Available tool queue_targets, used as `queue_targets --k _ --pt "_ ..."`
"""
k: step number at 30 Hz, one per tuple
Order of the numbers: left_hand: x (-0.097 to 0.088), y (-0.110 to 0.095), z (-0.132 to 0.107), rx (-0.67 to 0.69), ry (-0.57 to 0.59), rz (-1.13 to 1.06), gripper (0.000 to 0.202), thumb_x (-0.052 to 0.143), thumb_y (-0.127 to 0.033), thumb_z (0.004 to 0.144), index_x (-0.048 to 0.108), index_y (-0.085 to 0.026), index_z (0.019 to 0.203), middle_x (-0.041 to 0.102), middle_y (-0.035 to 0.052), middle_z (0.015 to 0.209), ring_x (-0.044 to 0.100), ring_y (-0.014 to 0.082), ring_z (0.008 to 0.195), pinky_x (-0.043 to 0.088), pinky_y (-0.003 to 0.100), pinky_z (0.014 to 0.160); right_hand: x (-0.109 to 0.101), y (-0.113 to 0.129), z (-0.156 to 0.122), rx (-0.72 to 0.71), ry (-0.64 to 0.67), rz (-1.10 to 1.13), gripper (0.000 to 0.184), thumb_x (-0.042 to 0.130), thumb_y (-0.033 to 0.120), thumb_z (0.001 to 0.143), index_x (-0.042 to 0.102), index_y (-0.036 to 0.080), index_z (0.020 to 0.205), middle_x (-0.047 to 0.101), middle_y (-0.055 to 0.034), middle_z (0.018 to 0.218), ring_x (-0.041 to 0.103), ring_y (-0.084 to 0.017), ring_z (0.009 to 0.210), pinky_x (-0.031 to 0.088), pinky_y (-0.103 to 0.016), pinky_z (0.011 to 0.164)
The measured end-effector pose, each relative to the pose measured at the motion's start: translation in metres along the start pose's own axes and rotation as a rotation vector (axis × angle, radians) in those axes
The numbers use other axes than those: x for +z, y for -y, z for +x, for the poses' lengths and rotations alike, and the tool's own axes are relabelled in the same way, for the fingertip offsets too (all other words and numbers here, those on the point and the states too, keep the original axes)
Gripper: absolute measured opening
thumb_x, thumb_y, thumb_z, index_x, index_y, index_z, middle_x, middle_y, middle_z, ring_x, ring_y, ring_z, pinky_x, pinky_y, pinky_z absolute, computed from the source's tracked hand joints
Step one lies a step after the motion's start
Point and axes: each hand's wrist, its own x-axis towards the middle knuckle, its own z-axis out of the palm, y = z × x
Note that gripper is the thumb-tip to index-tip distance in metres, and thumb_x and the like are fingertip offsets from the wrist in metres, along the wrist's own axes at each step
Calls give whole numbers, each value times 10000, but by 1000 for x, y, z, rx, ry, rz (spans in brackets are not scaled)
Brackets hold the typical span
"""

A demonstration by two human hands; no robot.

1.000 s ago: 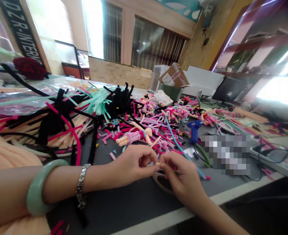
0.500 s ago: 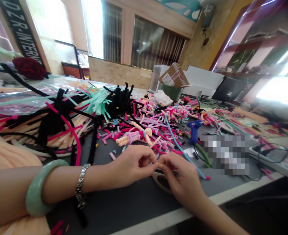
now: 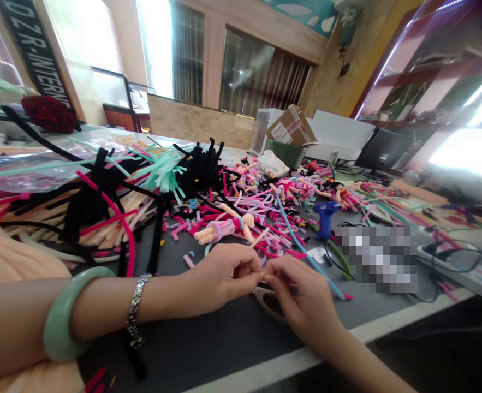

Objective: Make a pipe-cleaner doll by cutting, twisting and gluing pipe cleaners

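Observation:
My left hand (image 3: 228,275) and my right hand (image 3: 300,292) meet fingertip to fingertip above the front of the table. Both are closed in a pinch, and whatever lies between the fingertips is too small and hidden to name. Under my right hand shows a scissors handle loop (image 3: 267,305), partly covered. Just behind my left hand lies a pipe-cleaner doll (image 3: 224,228) with cream limbs and a pink and lilac dress. A light blue pipe cleaner (image 3: 296,240) runs slantwise past my right hand.
A blue glue gun (image 3: 326,218) stands on the table at right, near a cable and power strip (image 3: 441,259). Black pipe cleaners (image 3: 200,169), a mint bundle (image 3: 162,172) and several pink scraps cover the left and middle. More dolls (image 3: 296,191) and a cardboard box (image 3: 292,128) are behind.
Almost nothing differs. Both hands stay pinched together at the same spot, with only a tiny shift of the fingers.

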Motion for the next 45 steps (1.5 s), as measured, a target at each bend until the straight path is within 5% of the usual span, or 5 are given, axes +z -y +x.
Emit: queue_targets --k 30,45 --pt "-3 -5 1 -29 -47 109 351 356 -292 900 514 -145 623 462 -32 563 409 95 553 312 217 535 0 1 1 37 18 39 134 466 140 897 536 197 798 561 5 704 515 -123 623 383 -222 588" --pt "1 -4 1 -67 -67 -25 148 590 -281 789 600 -134 780 446 -50 579 403 74 522 319 186 480 1 -2 0 37 1 56 137 456 127 894 521 197 796 558 5 716 512 -121 630 376 -224 599"
